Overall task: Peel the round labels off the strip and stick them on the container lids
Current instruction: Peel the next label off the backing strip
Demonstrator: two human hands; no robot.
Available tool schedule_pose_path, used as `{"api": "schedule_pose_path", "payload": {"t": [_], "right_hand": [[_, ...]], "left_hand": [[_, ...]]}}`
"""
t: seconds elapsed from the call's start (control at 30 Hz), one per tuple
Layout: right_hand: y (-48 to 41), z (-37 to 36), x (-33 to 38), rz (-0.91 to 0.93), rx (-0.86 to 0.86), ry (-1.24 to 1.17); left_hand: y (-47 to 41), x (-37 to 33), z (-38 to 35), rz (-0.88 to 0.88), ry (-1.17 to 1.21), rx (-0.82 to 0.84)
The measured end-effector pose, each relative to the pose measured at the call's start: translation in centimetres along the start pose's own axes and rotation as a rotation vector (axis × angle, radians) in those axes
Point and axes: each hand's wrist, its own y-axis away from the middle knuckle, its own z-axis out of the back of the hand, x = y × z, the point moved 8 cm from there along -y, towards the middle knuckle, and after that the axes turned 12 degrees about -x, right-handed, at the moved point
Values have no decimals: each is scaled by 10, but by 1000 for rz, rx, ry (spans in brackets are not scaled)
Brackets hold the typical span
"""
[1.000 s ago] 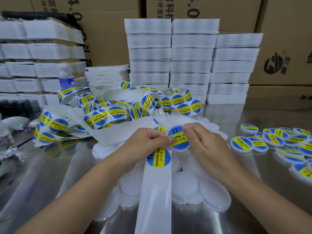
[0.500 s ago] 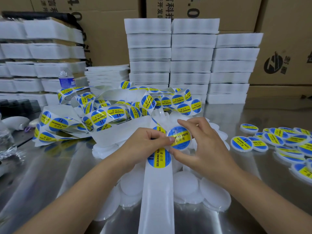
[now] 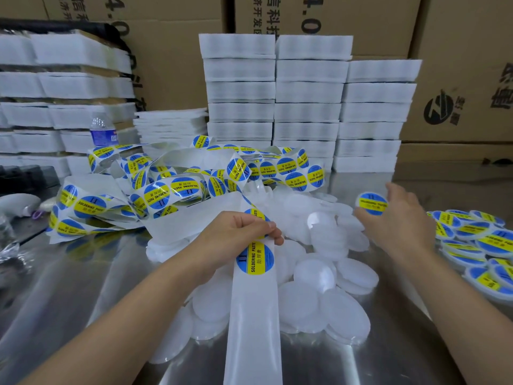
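Left grip (image 3: pixel 244 232) clenched on the strip (image 3: pixel 254 315), thumb and fingers pinching it just above 1 unpeeled label (image 3: pixel 255 258). The strip hangs toward the camera over the bare lids (image 3: pixel 313 273) heaped on the steel surface (image 3: pixel 83 301). Right grip (image 3: pixel 402 220) is off to the right, holding 1 loose label (image 3: pixel 371 204) at the fingertips; can't tell if a lid sits under it. Labelled lids (image 3: pixel 477 237) are piled far right, near that grip. Tangled strip (image 3: pixel 166 190) is behind, with white stacks (image 3: pixel 305 107) at the back.
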Motion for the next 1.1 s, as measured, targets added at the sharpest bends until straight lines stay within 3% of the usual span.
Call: {"api": "schedule_pose_path", "payload": {"t": [0.2, 0.37, 0.53, 0.63, 0.87, 1.0, 1.1], "right_hand": [[-1, -15, -29, 15, 199, 464], [-3, -17, -45, -43, 233, 539], [-1, -18, -43, 11, 237, 591], [0, -17, -24, 82, 183, 430], [31, 17, 63, 334, -5, -273], [77, 36, 107, 509, 149, -664], [97, 36, 119, 598, 274, -723]], "left_hand": [[-1, 0, -1, -4, 3, 13], [-1, 0, 0, -9, 1, 20], [-1, -2, 0, -31, -4, 33], [-1, -2, 0, -28, 12, 37], [-2, -2, 2, -33, -16, 0], [-2, -3, 3, -13, -59, -45], [-3, -2, 5, 0, -105, -61]]}}
